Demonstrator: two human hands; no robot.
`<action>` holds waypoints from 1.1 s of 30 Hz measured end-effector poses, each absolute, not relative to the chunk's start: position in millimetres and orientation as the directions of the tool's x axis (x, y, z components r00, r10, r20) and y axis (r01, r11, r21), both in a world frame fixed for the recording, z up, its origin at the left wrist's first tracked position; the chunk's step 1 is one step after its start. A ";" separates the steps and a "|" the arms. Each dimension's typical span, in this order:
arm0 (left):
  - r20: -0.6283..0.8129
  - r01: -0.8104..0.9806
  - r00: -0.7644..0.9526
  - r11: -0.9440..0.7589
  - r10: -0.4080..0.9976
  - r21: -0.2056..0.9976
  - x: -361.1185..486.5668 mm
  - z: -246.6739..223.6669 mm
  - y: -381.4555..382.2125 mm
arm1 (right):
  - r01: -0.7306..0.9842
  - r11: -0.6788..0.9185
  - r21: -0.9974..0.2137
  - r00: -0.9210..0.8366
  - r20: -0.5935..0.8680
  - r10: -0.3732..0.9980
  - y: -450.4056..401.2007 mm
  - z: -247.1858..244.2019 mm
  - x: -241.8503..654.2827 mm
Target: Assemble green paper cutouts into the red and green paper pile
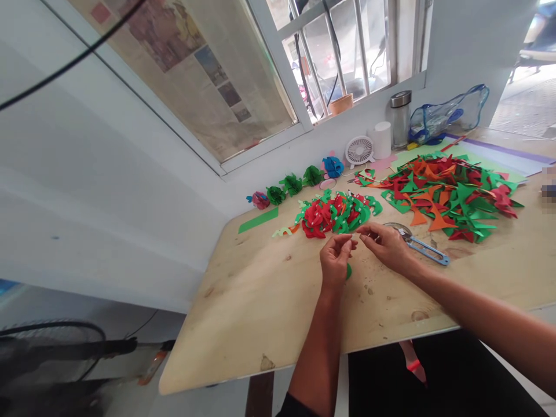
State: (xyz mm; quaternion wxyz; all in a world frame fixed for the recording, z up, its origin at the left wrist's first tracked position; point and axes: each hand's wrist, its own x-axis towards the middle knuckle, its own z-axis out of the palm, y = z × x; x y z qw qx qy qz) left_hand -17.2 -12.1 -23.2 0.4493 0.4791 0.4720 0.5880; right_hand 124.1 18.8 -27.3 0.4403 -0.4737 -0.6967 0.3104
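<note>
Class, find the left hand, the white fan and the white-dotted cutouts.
Left hand [333, 263]: head view, middle of the hand.
White fan [359, 151]: head view, on its round grille.
White-dotted cutouts [333, 214]: head view, middle of the heap.

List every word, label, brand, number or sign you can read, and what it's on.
No text is readable.
Window paper: printed pictures show; any wording is too blurred.
Fan, bottle: no legible marking.
Cutouts, scraps: no legible lettering.

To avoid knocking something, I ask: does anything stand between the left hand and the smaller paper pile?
Nothing visible does: the pile lies just beyond the left hand. The blue-handled tool lies to the right, beside the right hand.
</note>
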 end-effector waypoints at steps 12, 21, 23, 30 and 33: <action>0.127 0.043 -0.234 -0.120 0.964 0.992 -25.5 -24.1 -8.4 | 0.392 0.371 -0.842 -0.162 0.334 0.929 17.2 -22.7 124.7; 0.055 0.737 -0.258 0.160 0.965 0.656 -55.0 -11.7 -19.4 | 0.351 0.354 -0.867 -0.172 0.311 0.935 19.8 -24.2 125.8; 0.082 0.770 -0.247 0.144 0.966 0.622 -50.6 -12.7 -23.0 | 0.350 0.360 -0.865 -0.181 0.315 0.932 19.8 -24.3 125.4; 0.084 0.795 -0.240 0.146 0.967 0.589 -42.2 -19.0 -22.8 | 0.335 0.374 -0.865 -0.202 0.322 0.925 20.6 -29.0 123.7; 0.078 0.786 -0.221 0.130 0.972 0.604 -43.3 -19.7 -24.1 | 0.349 0.371 -0.860 -0.211 0.314 0.926 20.3 -30.1 123.5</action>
